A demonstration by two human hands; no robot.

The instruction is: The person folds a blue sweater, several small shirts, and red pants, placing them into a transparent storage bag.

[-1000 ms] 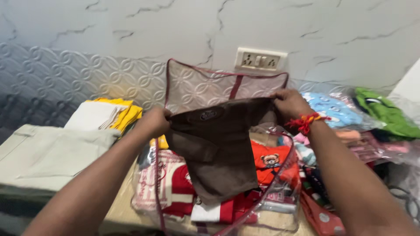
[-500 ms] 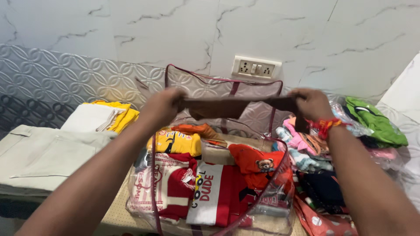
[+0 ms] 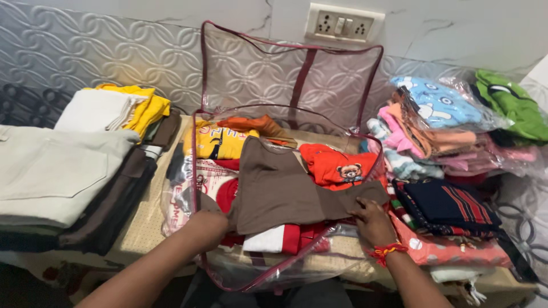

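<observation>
Both grips are closed on the brown shirt [image 3: 285, 191]: the left hand [image 3: 204, 228] pinches its near left corner, the right hand [image 3: 372, 219] its near right edge. It lies spread inside the clear zip bag [image 3: 291, 85], over red and orange clothes [image 3: 334, 165]. Folded stacks [image 3: 63, 171] flank the bag. The shirt looks light, soft and limp; corners or hems seem the best hold.

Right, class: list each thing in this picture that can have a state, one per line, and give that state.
Clear storage bag: unzipped, lid flap upright against the wall.
Brown shirt: spread flat on top of the clothes in the bag.
Left hand: pressing on the shirt's lower left edge.
Right hand: gripping the shirt's right sleeve.
Pale trousers: folded, stacked at left.
Packaged clothes: piled at right.
</observation>
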